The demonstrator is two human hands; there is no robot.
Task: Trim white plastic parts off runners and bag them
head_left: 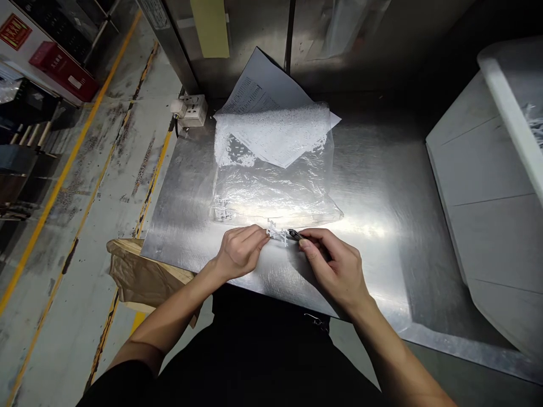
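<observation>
My left hand (241,251) pinches a small white plastic sprue with short branches (278,233) over the front of the metal table. From the other side, my right hand (335,263) grips a small dark cutting tool, which looks like nippers (296,234); its tip is at the right end of the sprue. Whether the jaws touch the plastic I cannot tell. Just beyond both hands lies a clear plastic bag (275,186) holding many tiny white pieces (271,121) towards its far end. A few more white sprue parts (223,209) show at the bag's near left corner.
A printed sheet (258,79) lies under and behind the bag. At the metal table's (365,169) back left is a power socket block (194,110) with a plug. A large white bin (487,186) stands on the right. Brown paper (146,277) sits below the left edge.
</observation>
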